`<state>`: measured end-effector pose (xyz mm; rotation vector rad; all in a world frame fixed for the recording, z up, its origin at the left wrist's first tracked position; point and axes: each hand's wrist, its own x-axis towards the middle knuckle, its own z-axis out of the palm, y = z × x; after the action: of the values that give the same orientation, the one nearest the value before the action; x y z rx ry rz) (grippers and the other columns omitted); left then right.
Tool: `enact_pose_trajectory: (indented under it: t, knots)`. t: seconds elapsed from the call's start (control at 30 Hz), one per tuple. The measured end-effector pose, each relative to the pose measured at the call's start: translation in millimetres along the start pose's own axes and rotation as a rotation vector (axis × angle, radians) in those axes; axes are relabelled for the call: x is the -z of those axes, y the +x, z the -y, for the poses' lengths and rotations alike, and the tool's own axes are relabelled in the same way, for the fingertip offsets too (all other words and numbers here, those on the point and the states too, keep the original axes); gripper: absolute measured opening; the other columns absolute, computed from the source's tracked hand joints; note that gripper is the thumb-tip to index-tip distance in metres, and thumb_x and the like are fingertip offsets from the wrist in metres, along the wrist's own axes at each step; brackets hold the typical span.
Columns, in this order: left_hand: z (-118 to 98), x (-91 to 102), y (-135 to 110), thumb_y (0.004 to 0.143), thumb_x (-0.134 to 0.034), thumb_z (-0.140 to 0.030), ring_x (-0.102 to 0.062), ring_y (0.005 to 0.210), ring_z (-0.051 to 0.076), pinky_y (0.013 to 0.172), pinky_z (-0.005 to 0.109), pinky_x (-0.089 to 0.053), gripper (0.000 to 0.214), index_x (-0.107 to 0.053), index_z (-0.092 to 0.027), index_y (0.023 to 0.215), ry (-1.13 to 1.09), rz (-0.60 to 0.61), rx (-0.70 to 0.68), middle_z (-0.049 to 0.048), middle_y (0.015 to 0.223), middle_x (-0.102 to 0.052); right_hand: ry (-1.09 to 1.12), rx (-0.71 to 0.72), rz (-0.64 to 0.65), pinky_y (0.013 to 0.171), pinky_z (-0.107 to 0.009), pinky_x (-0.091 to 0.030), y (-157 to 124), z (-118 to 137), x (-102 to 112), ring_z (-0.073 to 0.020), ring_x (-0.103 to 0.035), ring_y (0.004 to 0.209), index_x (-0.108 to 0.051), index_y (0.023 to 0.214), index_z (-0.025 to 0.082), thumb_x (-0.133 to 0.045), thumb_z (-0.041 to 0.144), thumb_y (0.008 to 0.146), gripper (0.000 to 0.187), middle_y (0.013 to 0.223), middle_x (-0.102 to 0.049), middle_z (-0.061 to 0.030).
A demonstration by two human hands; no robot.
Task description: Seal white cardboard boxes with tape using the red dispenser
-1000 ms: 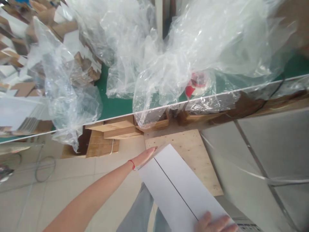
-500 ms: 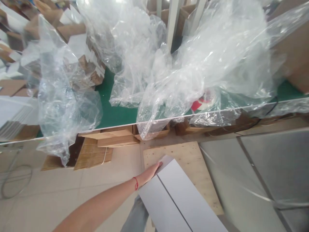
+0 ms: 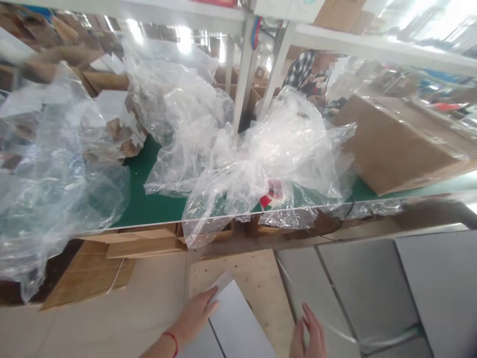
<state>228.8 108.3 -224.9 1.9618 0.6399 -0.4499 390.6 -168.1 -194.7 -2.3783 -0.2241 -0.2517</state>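
I have the left hand [image 3: 197, 313] gripping, forearm [image 3: 158, 348] slanting in from below — the right hand [image 3: 310, 335] free, fingers [image 3: 315, 326] pointing up, loosely curved

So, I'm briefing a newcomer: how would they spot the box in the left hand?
Find the green table, then the wooden board below it. Overlapping the board in view is the box, its far end in the left hand. White, with a dark lengthwise line, it stands apart from the brown cartons.
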Motion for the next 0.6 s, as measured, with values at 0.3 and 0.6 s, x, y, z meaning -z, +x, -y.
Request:
enact_pose_trajectory:
  t: [0.3, 0.6]
  knots:
    - [-8.2, 1.1, -5.0, 0.094, -0.032, -0.070, -0.051, 0.139, 0.027, 0.122, 0.039, -0.036, 0.073, -0.055, -0.024, 0.145, 0.034, 0.010, 0.056, 0.0050, 0.148, -0.056, -0.114, 0.390, 0.292, 0.103, -0.042, -0.048, 219.7, 190.5, -116.1, -0.0308, -0.057, 0.120, -0.056, 0.126, 0.002, -0.047, 0.020, 0.096, 0.036, 0.124, -0.062, -0.0240]
    - [-10.3, 2.3, -10.1, 0.092, -0.031, -0.074, -0.051, 0.138, 0.030, 0.122, 0.042, -0.037, 0.072, -0.055, -0.030, 0.145, 0.017, -0.013, 0.045, 0.0039, 0.148, -0.056, -0.451, 0.324, 0.393, 0.085, -0.050, -0.043, 283.3, 188.4, -145.3, -0.0408, -0.067, 0.096, -0.067, 0.107, -0.007, -0.065, 0.023, 0.086, 0.036, 0.095, -0.069, -0.0324]
